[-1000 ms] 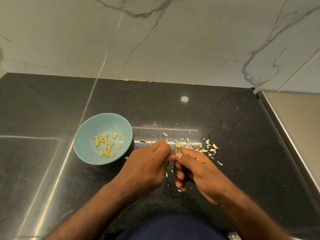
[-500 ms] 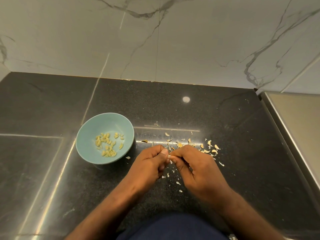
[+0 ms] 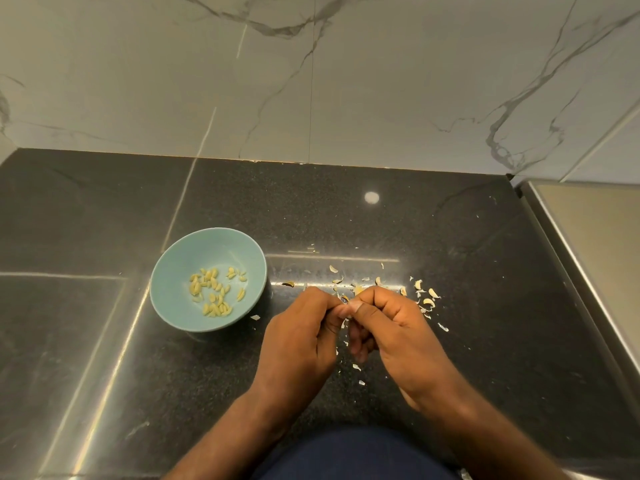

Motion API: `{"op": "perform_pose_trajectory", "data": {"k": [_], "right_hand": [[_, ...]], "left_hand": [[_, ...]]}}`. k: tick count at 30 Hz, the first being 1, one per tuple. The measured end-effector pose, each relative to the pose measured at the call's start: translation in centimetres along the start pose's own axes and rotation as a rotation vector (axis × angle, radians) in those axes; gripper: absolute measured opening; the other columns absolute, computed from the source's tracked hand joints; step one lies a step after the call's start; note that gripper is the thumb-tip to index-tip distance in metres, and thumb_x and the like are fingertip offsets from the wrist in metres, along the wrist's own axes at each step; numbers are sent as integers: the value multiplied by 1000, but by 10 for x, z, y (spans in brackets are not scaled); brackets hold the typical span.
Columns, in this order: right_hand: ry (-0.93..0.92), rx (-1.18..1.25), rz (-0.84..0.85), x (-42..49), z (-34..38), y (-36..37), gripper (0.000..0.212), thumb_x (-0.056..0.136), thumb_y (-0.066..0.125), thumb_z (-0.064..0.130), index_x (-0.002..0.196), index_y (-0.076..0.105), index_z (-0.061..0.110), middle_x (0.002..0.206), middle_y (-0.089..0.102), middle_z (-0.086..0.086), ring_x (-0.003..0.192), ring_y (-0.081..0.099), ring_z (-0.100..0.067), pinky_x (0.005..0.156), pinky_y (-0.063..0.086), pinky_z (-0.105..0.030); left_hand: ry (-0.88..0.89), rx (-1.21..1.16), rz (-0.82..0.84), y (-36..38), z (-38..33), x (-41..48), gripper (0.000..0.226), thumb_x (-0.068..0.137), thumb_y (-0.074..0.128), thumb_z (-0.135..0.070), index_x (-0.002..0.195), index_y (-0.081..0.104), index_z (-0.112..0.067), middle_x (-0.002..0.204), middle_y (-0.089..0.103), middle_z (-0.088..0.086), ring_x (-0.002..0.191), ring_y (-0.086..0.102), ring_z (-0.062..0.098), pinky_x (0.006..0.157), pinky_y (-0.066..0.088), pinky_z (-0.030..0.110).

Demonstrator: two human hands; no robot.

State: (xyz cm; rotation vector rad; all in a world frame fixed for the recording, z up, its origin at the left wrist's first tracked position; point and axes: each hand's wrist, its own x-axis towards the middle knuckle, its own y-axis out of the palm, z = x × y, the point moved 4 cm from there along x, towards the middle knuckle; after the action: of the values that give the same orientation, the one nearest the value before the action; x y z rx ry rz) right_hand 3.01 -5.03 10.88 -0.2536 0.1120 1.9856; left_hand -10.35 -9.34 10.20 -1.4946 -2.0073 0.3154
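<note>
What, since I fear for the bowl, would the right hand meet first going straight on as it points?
The left hand, meeting the right hand over a pinched seed; the bowl sits farther left, likely lower.

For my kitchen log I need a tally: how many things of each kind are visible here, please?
Light blue round bowl: 1
Bare hands, left hand and right hand: 2
Small pale seed pinched between them, mostly hidden: 1
Total: 4; kernels and husk scraps uncounted, too small.
</note>
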Motion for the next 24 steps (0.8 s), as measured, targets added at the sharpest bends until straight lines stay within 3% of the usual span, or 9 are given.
{"op": "perform_pose_trajectory", "data": {"k": [5,8,11,13,16,20,24], "right_hand": [[19,105,-70,1,2,-2,24,100,54,14,80,62,6,64,61,-5,55,56,-19,50,46,-30],[-79,16,-160,2,5,-15,29,95,62,30,70,62,15,60,61,-6,53,55,-20,50,46,-30],[-115,-180,-111,3,5,-17,13,95,64,23,93,69,34,84,72,-1,65,65,-19,58,54,-32],[-79,-220,-42,3,2,-13,39,96,64,10,116,62,43,103,72,9,77,69,-14,65,57,-28],[-54,-207,-20,1,2,-9,28,90,72,16,111,67,34,98,74,7,83,71,-14,68,56,-25],[-72,-151,-41,-1,1,-5,8,88,74,13,95,73,17,83,75,-5,71,69,-18,65,57,-28],[-75,-84,-43,-2,-2,-4,4,91,70,11,91,72,15,80,74,-7,64,66,-19,59,54,-30]], "left_hand": [[-286,-416,-35,0,2,0,28,100,54,-34,77,62,-19,63,57,4,54,51,8,54,43,22],[-427,-517,-19,1,10,-2,29,96,53,-38,75,63,-20,63,57,9,54,50,12,54,41,23],[-465,-558,-34,2,13,-3,30,95,54,-37,77,64,-15,65,58,14,54,49,13,53,40,23],[-462,-556,-40,4,13,-4,32,96,53,-36,80,64,-10,65,59,12,53,49,12,53,40,21],[-449,-560,-31,6,11,-4,32,96,51,-35,82,64,-9,65,60,1,53,50,10,52,41,19],[-433,-565,-20,6,6,-4,35,94,50,-35,82,64,-6,63,60,-2,52,50,8,52,43,19],[-390,-544,-23,6,3,-4,34,94,51,-35,80,64,-6,62,59,-1,52,50,8,52,43,21]]}}
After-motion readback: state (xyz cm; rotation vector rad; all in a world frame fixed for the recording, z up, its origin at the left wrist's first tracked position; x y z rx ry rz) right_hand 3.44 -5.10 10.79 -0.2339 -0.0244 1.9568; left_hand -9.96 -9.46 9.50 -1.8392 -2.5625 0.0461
